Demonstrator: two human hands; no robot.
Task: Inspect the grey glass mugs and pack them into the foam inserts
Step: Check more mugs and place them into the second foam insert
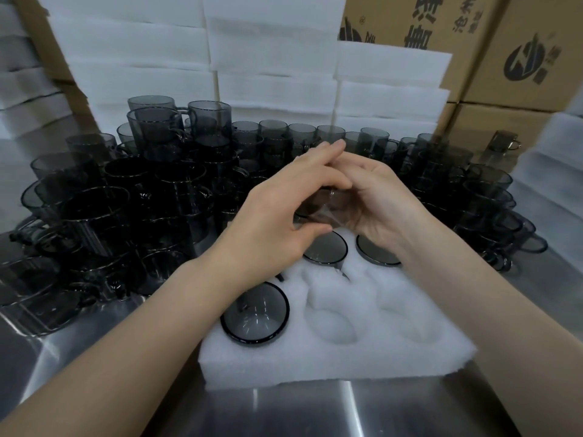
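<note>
Grey glass mug (325,207) is up between both hands, just above the foam insert (315,367). The left hand (280,212) curls over it with the thumb underneath, and the right hand (381,197) cups the far side. It looks like mid-inspection.

Three packed mugs (255,313) are seated: one front-left, two in the back row. Two front pockets (331,323) gape empty, and the back-left corner is hidden under the left hand.

Plenty remains: loose mugs (142,197) crowd the steel bench (347,411). Behind stand stacked foam sheets (268,58) and printed cardboard boxes (511,67).
</note>
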